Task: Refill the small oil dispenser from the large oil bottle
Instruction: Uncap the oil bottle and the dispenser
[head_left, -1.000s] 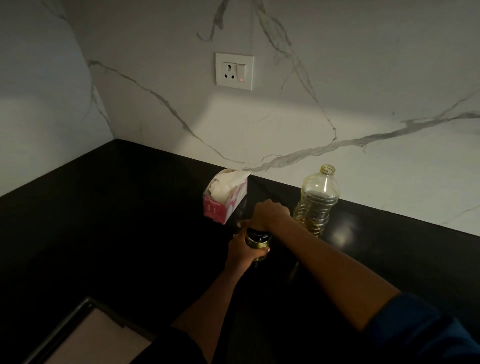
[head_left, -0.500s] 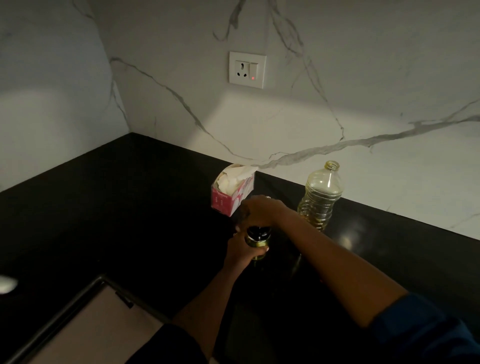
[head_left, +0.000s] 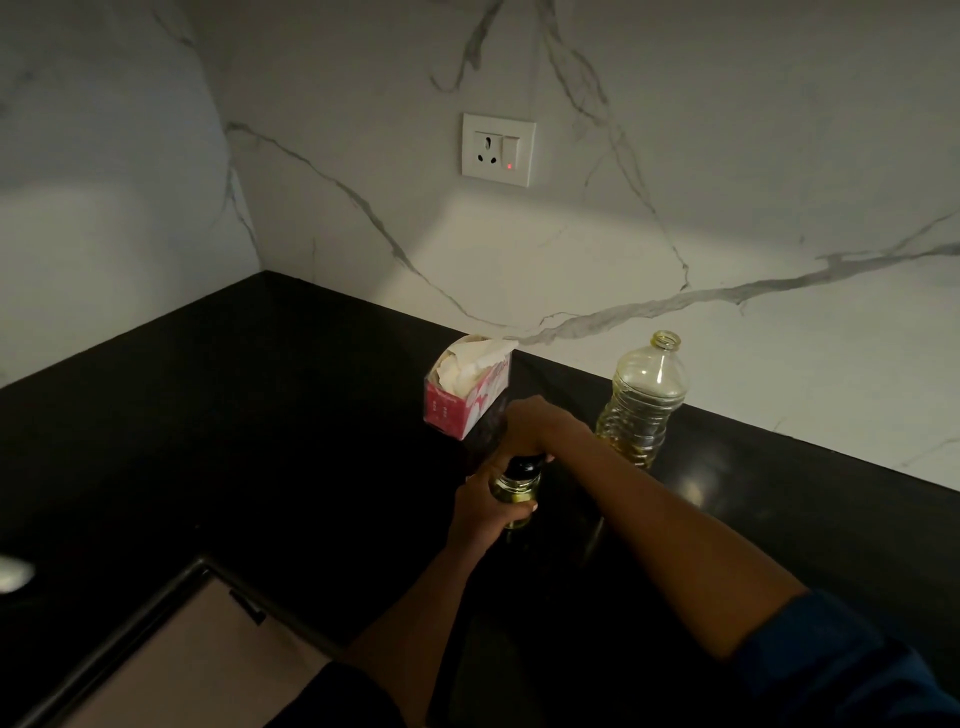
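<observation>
On the black, glossy bench (head_left: 208, 415), mid-frame: small oil dispenser (head_left: 516, 486) stood upright. It was a clear glass cylinder with yellow oil showing through and a black top.

Left hand (head_left: 485, 506) entered from 7 o'clock, its grip wrapped round the glass body. Right hand (head_left: 537, 423) entered from 4 o'clock, knuckles up, fingers curled down over the black top, grip closed on it. Right forearm was bare, with a dark blue sleeve (head_left: 841, 670) from the elbow.

Large oil bottle (head_left: 643, 400) stood at 1 o'clock of the dispenser, just beyond the right wrist. It was clear ribbed plastic with a rounded shoulder and an uncapped neck, upright close to the wall, pale yellow oil inside.

Tissue box (head_left: 462, 405) lay at 11 o'clock: pink-and-white carton, crumpled white tissue pushing out of the top.

Behind was a white marble wall (head_left: 779, 182), smooth with grey veins. A white socket plate (head_left: 497, 149) sat at 12 o'clock, its small red light lit.
</observation>
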